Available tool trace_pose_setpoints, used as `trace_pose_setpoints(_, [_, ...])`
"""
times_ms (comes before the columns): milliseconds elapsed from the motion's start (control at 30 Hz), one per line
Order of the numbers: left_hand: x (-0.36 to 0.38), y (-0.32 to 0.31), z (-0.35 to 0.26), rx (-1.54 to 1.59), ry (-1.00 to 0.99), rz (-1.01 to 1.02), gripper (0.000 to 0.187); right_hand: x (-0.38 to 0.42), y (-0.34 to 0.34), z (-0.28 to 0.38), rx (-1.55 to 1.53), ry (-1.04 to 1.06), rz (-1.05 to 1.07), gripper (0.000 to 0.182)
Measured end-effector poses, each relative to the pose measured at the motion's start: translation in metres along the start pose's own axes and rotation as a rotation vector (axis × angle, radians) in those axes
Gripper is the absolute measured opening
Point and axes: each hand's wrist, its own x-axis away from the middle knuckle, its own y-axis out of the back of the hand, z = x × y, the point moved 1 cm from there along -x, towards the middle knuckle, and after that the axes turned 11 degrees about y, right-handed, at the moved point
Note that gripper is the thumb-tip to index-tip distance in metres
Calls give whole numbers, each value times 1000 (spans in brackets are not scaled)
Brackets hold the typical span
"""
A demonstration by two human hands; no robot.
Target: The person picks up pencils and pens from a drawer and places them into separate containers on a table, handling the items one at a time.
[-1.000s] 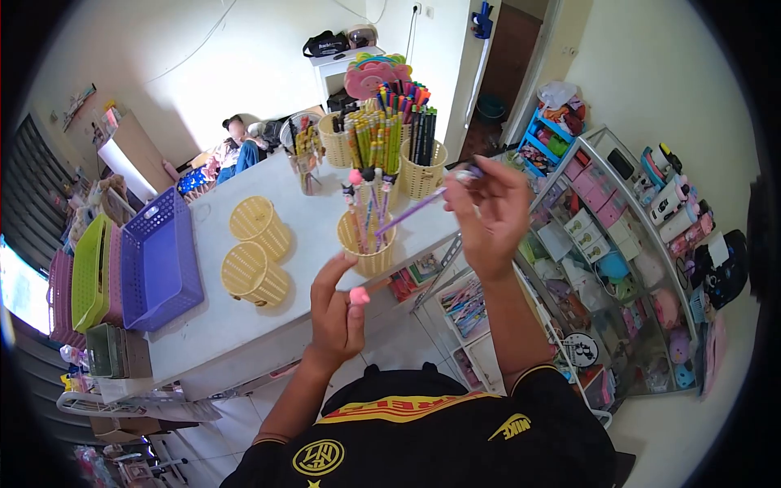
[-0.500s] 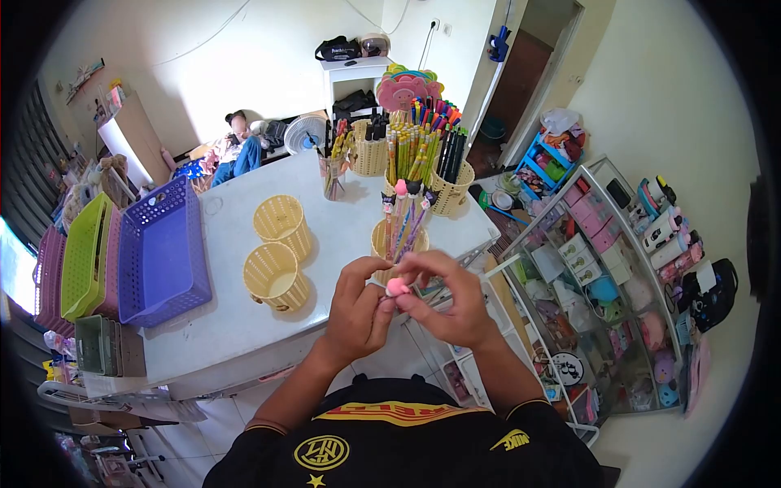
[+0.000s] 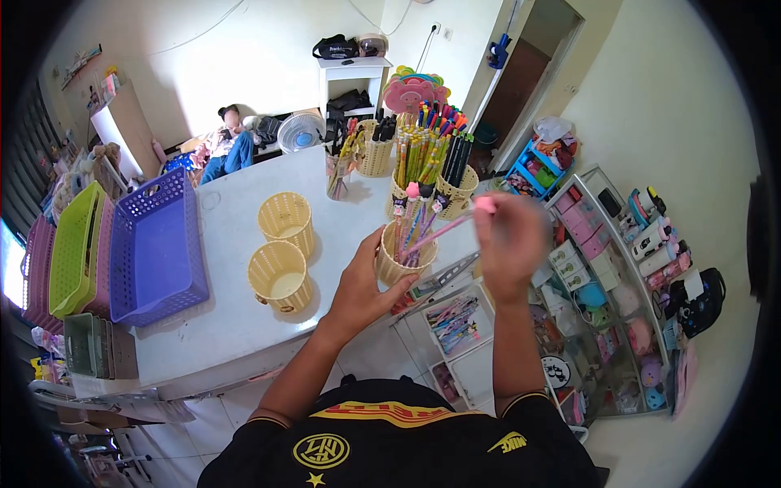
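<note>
My left hand (image 3: 364, 285) is wrapped round a small cream plastic basket (image 3: 406, 267) near the table's front edge, thumb on the near side and fingers behind. Several pens with character toppers (image 3: 413, 210), black and pink among them, stand upright in it. My right hand (image 3: 514, 248), partly blurred, pinches a pink pen (image 3: 443, 233) just below its pink topper (image 3: 486, 203). This pen slants down to the left, its lower end at the basket's mouth.
Two more cream baskets (image 3: 279, 275) stand left on the white table (image 3: 220, 285), beside a purple basket (image 3: 159, 252). Baskets of pencils and markers (image 3: 423, 154) stand behind. Below right is an open drawer of pens (image 3: 455, 321); a glass cabinet (image 3: 602, 301) is farther right. A person (image 3: 232, 150) sits at the back.
Both hands were together at the pink topper. My left hand has moved onto the basket, and my right hand has swung up and right with the pen, whose end now reaches the basket.
</note>
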Motion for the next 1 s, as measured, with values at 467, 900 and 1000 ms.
trace_pose_setpoints(467, [0, -1, -5, 23, -20, 17, 79, 72, -10, -28, 28, -451, 248, 54])
trace_pose_setpoints(900, [0, -6, -2, -9, -9, 16, 80, 100, 19, -43, -78, -525, 19, 40])
trace_pose_setpoints(1000, [-5, 1, -6, 0, 69, -1, 82, 144, 67, -51, -19, -614, -79, 32])
